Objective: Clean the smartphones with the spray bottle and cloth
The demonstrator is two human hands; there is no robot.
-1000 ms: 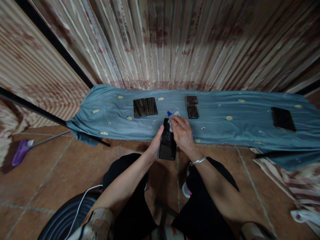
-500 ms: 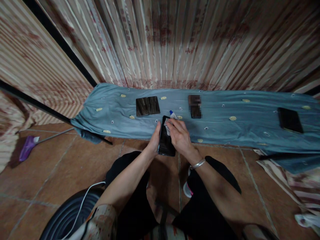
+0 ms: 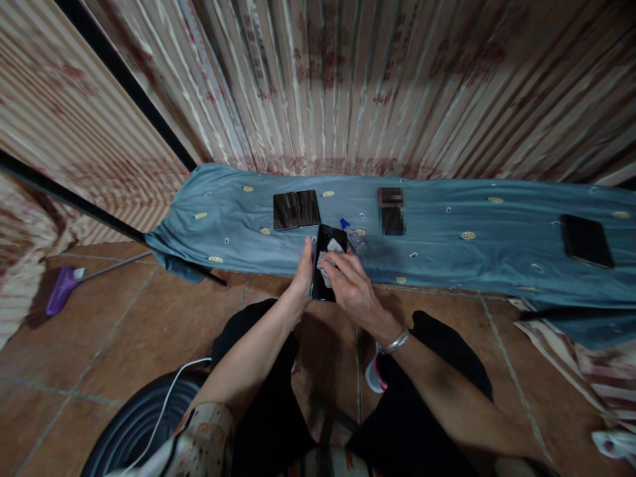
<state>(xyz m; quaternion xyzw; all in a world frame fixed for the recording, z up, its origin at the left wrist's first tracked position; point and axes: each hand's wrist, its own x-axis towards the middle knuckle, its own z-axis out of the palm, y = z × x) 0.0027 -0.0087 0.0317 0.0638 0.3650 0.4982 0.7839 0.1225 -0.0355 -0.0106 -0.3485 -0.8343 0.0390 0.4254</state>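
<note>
Your left hand (image 3: 302, 281) stays clamped on the phone (image 3: 328, 260) at frame centre. Your right hand (image 3: 348, 288), fingers pinching the white cloth (image 3: 328, 262), has moved down the screen; wiping continues.

A blue cloth (image 3: 447, 255) covers the low tabletop — on it lie 2 dark phones (image 3: 296, 209) touching, a blurred phone (image 3: 391, 211), a small bottle (image 3: 352, 234) and, far right, another phone (image 3: 585, 240)

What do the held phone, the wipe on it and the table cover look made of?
Phone: glossy black glass, going by the reflections. Wipe under the right hand: soft, crumpled pale cloth or tissue, hard to tell which. Table cover: matte blue-grey woven fabric, wrinkled and draping at the edge.
</note>
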